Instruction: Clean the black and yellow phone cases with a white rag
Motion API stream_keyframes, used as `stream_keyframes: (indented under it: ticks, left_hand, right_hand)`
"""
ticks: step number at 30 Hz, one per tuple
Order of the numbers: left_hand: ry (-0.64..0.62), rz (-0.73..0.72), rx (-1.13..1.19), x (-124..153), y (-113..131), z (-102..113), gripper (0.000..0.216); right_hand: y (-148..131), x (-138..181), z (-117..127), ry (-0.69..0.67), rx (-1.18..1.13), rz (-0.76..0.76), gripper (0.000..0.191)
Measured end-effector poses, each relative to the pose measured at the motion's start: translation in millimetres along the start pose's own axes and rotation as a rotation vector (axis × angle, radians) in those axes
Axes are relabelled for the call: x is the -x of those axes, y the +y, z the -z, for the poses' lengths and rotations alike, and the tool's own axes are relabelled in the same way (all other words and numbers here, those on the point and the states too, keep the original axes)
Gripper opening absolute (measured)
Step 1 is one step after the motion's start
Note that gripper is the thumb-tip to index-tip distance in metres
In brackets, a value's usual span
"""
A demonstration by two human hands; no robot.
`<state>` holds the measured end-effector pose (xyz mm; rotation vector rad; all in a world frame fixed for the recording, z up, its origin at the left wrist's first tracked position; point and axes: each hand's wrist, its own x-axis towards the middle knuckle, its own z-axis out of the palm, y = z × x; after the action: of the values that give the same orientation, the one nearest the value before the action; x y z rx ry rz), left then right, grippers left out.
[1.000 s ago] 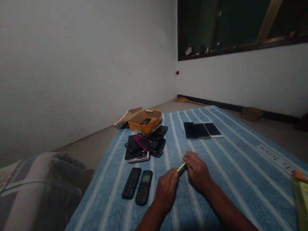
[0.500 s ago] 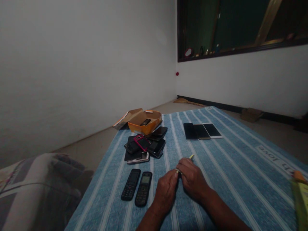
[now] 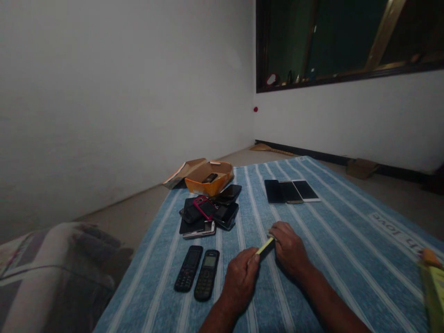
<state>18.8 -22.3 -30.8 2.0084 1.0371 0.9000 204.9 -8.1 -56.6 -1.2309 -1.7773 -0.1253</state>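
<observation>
Both my hands rest low on a blue striped cloth (image 3: pixel 333 240). My left hand (image 3: pixel 241 277) and my right hand (image 3: pixel 288 247) each pinch one end of a thin yellow stick (image 3: pixel 265 246) stretched between them. Two black keypad phones (image 3: pixel 197 274) lie side by side just left of my left hand. Farther off is a heap of several phones (image 3: pixel 208 210), one of them pink.
Three smartphones (image 3: pixel 290 191) lie in a row at the far middle of the cloth. An open orange box (image 3: pixel 207 175) with a small phone in it stands at the far left corner. A bundle of fabric (image 3: pixel 52 268) is at the left, a yellow thing (image 3: pixel 432 277) at the right edge.
My hands came close together with the stick pointing away, then moved apart again, so the stick now spans between them. The phones have not moved.
</observation>
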Motion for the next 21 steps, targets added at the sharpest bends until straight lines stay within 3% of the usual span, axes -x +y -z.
stream_keyframes:
  ticks: [10, 21]
  left_hand:
    - [0.021, 0.014, 0.047, -2, 2, 1, 0.038]
    - [-0.056, -0.021, -0.029, -1, 3, 2, 0.029]
  right_hand:
    - [-46, 2, -12, -0.041, -0.070, 0.083, 0.028]
    - [-42, 10, -1, -0.036, -0.163, 0.085, 0.026]
